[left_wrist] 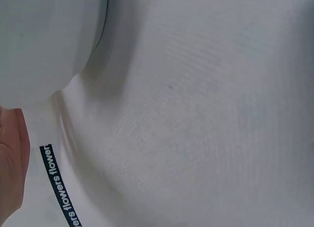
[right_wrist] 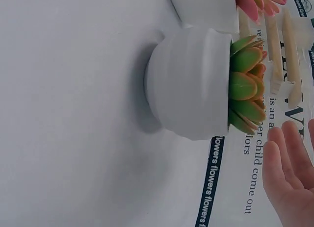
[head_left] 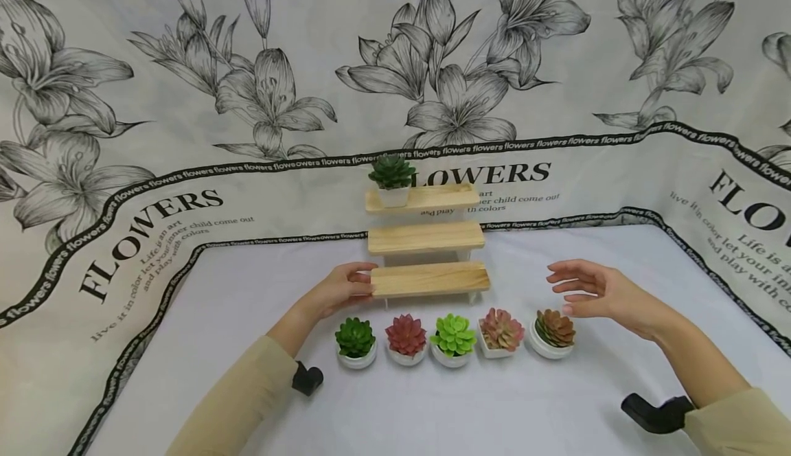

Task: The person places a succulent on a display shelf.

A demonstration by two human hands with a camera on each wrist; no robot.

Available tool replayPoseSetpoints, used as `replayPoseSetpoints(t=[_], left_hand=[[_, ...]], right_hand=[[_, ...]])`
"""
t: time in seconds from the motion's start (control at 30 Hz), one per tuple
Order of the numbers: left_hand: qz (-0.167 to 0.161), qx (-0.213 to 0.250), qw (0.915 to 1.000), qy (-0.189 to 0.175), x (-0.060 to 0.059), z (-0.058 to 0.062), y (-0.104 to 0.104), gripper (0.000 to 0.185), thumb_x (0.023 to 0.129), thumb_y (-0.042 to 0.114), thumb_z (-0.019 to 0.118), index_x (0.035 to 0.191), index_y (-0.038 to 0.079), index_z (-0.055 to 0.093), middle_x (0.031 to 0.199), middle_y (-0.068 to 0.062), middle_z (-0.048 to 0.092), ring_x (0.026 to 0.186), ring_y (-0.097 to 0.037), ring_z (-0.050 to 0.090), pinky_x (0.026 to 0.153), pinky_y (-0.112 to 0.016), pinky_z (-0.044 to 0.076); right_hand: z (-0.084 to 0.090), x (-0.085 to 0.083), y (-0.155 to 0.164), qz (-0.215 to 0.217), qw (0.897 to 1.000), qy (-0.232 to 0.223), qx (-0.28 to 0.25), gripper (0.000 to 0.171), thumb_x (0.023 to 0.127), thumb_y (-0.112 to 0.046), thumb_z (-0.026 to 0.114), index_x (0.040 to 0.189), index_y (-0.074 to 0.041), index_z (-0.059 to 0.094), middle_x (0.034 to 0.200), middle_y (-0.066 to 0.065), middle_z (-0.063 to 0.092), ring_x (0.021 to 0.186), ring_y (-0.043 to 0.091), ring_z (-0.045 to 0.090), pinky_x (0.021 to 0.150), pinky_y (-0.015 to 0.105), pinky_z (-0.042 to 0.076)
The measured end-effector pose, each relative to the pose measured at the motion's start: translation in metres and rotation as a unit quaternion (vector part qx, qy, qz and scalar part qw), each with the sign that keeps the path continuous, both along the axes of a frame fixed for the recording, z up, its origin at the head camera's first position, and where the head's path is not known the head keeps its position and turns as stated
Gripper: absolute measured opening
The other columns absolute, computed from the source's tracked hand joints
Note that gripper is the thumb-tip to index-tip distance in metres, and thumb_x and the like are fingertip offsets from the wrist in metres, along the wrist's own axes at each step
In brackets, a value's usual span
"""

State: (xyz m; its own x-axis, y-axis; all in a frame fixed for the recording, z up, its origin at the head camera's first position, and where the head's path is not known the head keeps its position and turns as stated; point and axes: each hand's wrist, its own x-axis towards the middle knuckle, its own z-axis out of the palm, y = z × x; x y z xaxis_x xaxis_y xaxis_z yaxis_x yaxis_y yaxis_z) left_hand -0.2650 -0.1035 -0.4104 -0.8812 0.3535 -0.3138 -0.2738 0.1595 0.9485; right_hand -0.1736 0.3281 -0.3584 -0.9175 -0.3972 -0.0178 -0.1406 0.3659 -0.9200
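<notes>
My left hand [head_left: 336, 290] is at the left end of the lowest wooden shelf board [head_left: 430, 280], fingers reaching to its edge; whether they press it is unclear. In the left wrist view, part of that hand [left_wrist: 11, 163] shows below a large white rounded pot [left_wrist: 39, 40]. My right hand [head_left: 602, 291] hovers right of the stand, fingers spread and holding nothing. Nearest to it is a brown-green succulent [head_left: 554, 332] in a round white pot, seen closely in the right wrist view as a ribbed pot [right_wrist: 189, 85]. A dark green succulent [head_left: 392, 174] stands on the top board's left end.
In front of the stand, a row holds a green succulent [head_left: 356, 339], a dark red one [head_left: 406, 336], a bright green one [head_left: 454, 336] and a pink one [head_left: 500, 331] in a squarish pot. Behind is a middle board [head_left: 426, 238]. A flower-printed cloth [head_left: 296, 202] forms the backdrop.
</notes>
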Motion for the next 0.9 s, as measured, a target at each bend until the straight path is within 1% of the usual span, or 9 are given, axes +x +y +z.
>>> replayPoseSetpoints(t=[0.13,0.3,0.47,0.63,0.73,0.8,0.9], left_hand=[[-0.008,0.0,1.0,0.0,-0.001,0.001,0.0,0.052,0.089,-0.005,0.057,0.138,0.0,0.041,0.109,-0.016,0.051,0.086,-0.018,0.058,0.082,-0.03,0.055],[-0.009,0.003,1.0,-0.002,-0.001,0.001,-0.001,0.051,0.089,-0.004,0.057,0.138,0.0,0.041,0.11,-0.015,0.05,0.087,-0.018,0.057,0.083,-0.031,0.055],[-0.005,0.003,1.0,-0.004,-0.001,0.001,-0.001,0.051,0.089,-0.004,0.056,0.138,0.0,0.041,0.11,-0.015,0.05,0.088,-0.018,0.056,0.084,-0.03,0.054],[0.002,0.003,1.0,-0.008,0.0,0.001,-0.001,0.05,0.089,-0.005,0.056,0.137,0.002,0.043,0.109,-0.015,0.052,0.087,-0.018,0.057,0.082,-0.03,0.055],[0.003,0.004,0.9999,-0.009,0.0,0.002,-0.001,0.05,0.089,-0.005,0.056,0.137,0.002,0.043,0.109,-0.015,0.052,0.087,-0.018,0.057,0.083,-0.03,0.055],[0.0,0.004,1.0,-0.007,0.0,0.002,-0.001,0.05,0.089,-0.005,0.056,0.137,0.002,0.043,0.11,-0.015,0.052,0.088,-0.018,0.057,0.083,-0.03,0.055],[-0.001,0.002,0.9999,-0.01,0.0,0.001,0.0,0.05,0.089,-0.005,0.056,0.137,0.002,0.043,0.112,-0.016,0.052,0.089,-0.018,0.058,0.084,-0.031,0.054]], right_hand=[[-0.008,0.003,0.006,0.007,1.0,-0.001,-0.014,0.051,0.085,0.001,0.063,0.131,-0.008,0.044,0.119,-0.006,0.056,0.105,0.007,0.056,0.081,0.029,0.055],[-0.018,0.007,0.013,0.017,1.0,-0.002,-0.026,0.051,0.086,0.003,0.061,0.132,-0.008,0.044,0.119,-0.007,0.056,0.107,0.01,0.056,0.081,0.029,0.054],[-0.031,0.011,0.022,0.02,0.999,-0.014,-0.031,0.053,0.086,0.004,0.06,0.134,-0.01,0.044,0.121,-0.009,0.055,0.108,0.009,0.055,0.082,0.025,0.053],[-0.043,0.014,0.027,0.042,0.998,-0.03,-0.048,0.056,0.086,0.006,0.059,0.137,-0.006,0.04,0.125,-0.008,0.054,0.108,0.006,0.054,0.083,0.023,0.051],[-0.048,0.016,0.027,0.053,0.996,-0.044,-0.052,0.058,0.086,0.005,0.059,0.138,-0.005,0.038,0.126,-0.01,0.053,0.109,0.004,0.053,0.083,0.025,0.052],[-0.05,0.017,0.027,0.055,0.996,-0.049,-0.05,0.059,0.085,0.004,0.061,0.138,-0.004,0.037,0.125,-0.012,0.052,0.109,0.003,0.052,0.084,0.024,0.051],[-0.054,0.017,0.027,0.06,0.996,-0.053,-0.049,0.062,0.083,0.005,0.062,0.138,0.002,0.034,0.125,-0.014,0.052,0.109,0.003,0.051,0.086,0.022,0.05]])
